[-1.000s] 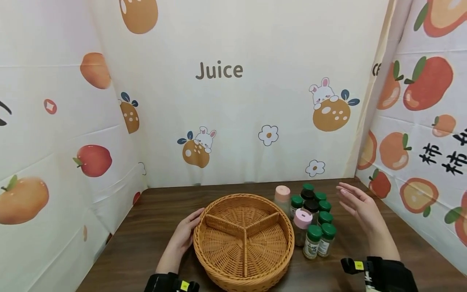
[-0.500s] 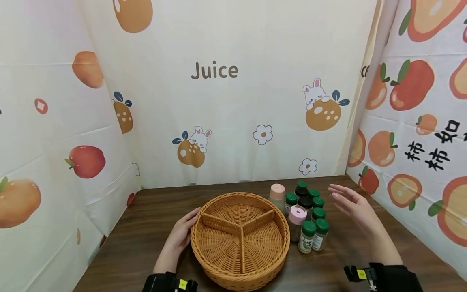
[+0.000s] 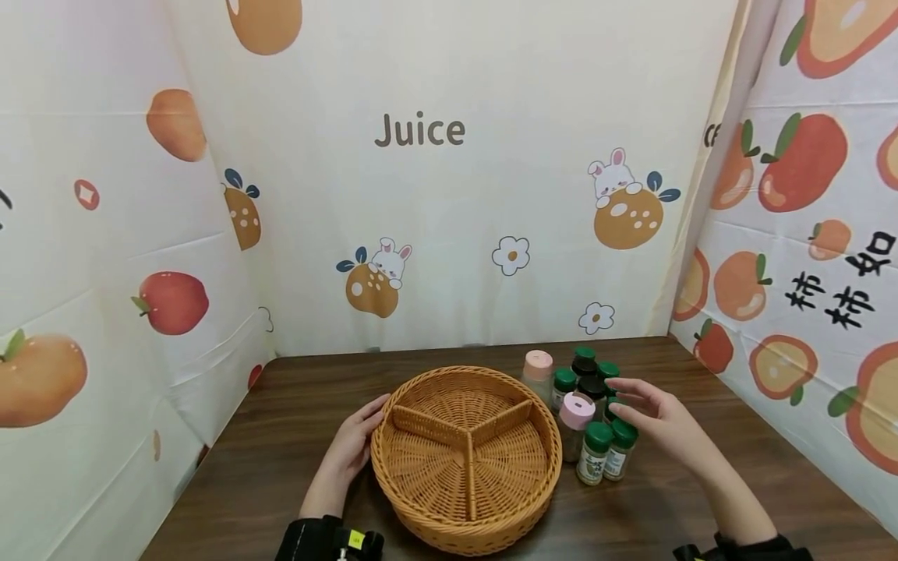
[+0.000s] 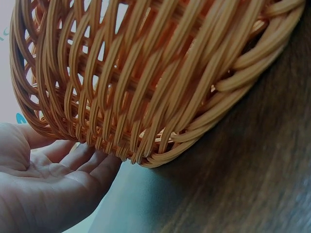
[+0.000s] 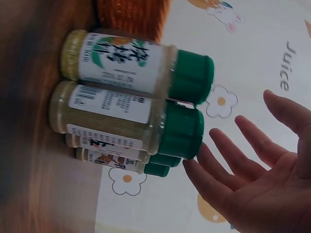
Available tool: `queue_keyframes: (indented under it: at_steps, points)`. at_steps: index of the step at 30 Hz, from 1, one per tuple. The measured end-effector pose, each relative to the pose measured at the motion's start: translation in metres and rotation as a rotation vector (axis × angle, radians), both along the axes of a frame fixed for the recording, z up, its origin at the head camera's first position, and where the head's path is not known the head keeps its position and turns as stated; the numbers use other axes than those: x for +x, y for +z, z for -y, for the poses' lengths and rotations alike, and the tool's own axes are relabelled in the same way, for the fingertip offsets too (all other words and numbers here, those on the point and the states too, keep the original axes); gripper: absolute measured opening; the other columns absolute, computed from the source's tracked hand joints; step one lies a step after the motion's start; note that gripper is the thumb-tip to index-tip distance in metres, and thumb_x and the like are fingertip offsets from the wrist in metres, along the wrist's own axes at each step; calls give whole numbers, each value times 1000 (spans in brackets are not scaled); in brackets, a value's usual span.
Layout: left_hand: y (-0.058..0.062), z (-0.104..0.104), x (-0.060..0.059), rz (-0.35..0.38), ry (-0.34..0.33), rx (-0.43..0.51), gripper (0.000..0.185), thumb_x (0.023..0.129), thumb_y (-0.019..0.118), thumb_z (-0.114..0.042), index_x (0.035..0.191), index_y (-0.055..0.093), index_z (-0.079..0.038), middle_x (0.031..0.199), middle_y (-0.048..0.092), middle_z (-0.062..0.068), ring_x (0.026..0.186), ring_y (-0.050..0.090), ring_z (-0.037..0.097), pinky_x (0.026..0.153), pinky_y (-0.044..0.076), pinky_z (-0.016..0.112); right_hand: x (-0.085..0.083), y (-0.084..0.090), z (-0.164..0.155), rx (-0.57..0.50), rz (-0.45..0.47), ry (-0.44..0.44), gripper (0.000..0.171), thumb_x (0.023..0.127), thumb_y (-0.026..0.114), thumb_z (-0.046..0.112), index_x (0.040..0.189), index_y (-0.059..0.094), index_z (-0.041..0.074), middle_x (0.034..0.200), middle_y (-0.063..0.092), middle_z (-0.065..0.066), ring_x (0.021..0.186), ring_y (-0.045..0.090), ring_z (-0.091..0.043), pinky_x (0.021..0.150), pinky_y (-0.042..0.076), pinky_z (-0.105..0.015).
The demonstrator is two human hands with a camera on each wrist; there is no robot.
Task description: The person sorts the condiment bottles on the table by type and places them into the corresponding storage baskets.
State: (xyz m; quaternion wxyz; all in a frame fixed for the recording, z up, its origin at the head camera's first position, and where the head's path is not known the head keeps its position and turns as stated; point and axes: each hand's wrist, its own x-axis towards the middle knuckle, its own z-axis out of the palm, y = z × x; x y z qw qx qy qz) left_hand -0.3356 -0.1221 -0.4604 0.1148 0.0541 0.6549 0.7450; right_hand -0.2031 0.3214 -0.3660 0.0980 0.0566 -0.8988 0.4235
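A round wicker basket [image 3: 466,456] sits on the dark wooden table [image 3: 281,421], nearest the person. Woven walls split it into three compartments, and all three hold nothing. Just right of it stands a tight cluster of spice jars [image 3: 596,425]: two green-capped ones [image 3: 606,452] in front, a pink-capped jar [image 3: 575,425] just behind them beside the basket, then more green caps, two dark caps and a second pink-capped jar [image 3: 537,374] at the back. The jars hold powders, pale yellow-green in the front pair.

The left hand [image 3: 351,448] rests flat against the basket's outer left wall, fingers straight and relaxed, gripping nothing. The left wrist view shows what the head view cannot: the fingertips [image 4: 104,167] lie under the lower edge of the weave [image 4: 146,97], palm turned up toward it.

The right hand [image 3: 655,417] hovers over the right side of the jar cluster with fingers spread and slightly bent, holding nothing. From the head camera it overlaps the green caps; the right wrist view shows the fingers [image 5: 228,160] just beside the caps [image 5: 187,104], one fingertip at or very near a cap, though contact cannot be told. That view also shows the printed labels [image 5: 116,60] on the front jars.

Behind the table hangs a cloth backdrop [image 3: 421,195] printed with fruit, rabbits and the word "Juice".
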Motion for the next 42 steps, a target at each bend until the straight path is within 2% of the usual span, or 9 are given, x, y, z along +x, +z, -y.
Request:
queue_keyframes:
  at_steps: [3,6,11,14,18,24,27,35,42]
  points:
    - [0,0,-1,1,3,0,47,107,39,-8,153,36,-2,159,34,24,143,40,36,107,49,35,2,-5,7,88,-36,-30,45,100,62,26,138,56,3,136,59,-26,123,58,-45,89,59,-44]
    - [1,0,-1,-12,-2,-4,47,107,40,-11,154,35,-1,158,34,25,141,42,36,105,50,35,5,-9,12,183,-73,-64,41,96,67,27,132,61,7,131,64,-21,122,59,-45,92,54,-56]
    - [1,-1,-1,-14,-1,-4,47,107,40,-10,154,35,-1,158,35,25,141,42,35,106,50,34,7,-17,19,312,-148,-86,37,90,75,26,124,67,12,122,70,-11,115,64,-38,86,56,-52]
    - [0,-2,1,-16,7,-4,47,107,39,-9,153,36,-1,157,35,25,142,42,36,107,49,37,7,-21,22,367,-195,-82,36,88,77,22,121,69,12,119,72,-8,112,66,-35,86,56,-51]
    - [0,-2,2,-16,17,1,46,107,40,-10,153,37,0,156,37,26,141,43,37,107,49,39,7,-24,24,416,-190,-78,34,86,78,19,118,69,12,117,72,-6,110,67,-34,87,56,-52]
    - [1,-2,3,-19,26,9,46,107,40,-9,152,38,0,156,38,26,139,45,35,105,51,37,6,-26,28,474,-177,-76,36,81,81,18,114,70,12,116,71,-9,113,65,-36,90,54,-56]
    - [2,-3,3,-21,29,8,46,107,40,-9,152,39,0,155,38,26,138,47,34,104,51,36,6,-27,29,506,-187,-73,37,78,84,16,112,70,13,113,71,-6,111,65,-34,91,54,-55]
    - [0,-3,2,-20,25,7,45,106,40,-8,151,40,0,155,38,26,139,46,34,106,50,37,5,-30,32,566,-265,-72,38,72,88,13,106,71,16,109,72,-2,107,66,-28,89,55,-52]
    - [-1,-3,0,-20,24,7,45,107,40,-8,151,39,0,156,38,26,140,43,36,108,49,38,6,-25,36,544,-323,-65,37,70,89,14,102,71,17,106,73,0,107,67,-29,103,46,-58]
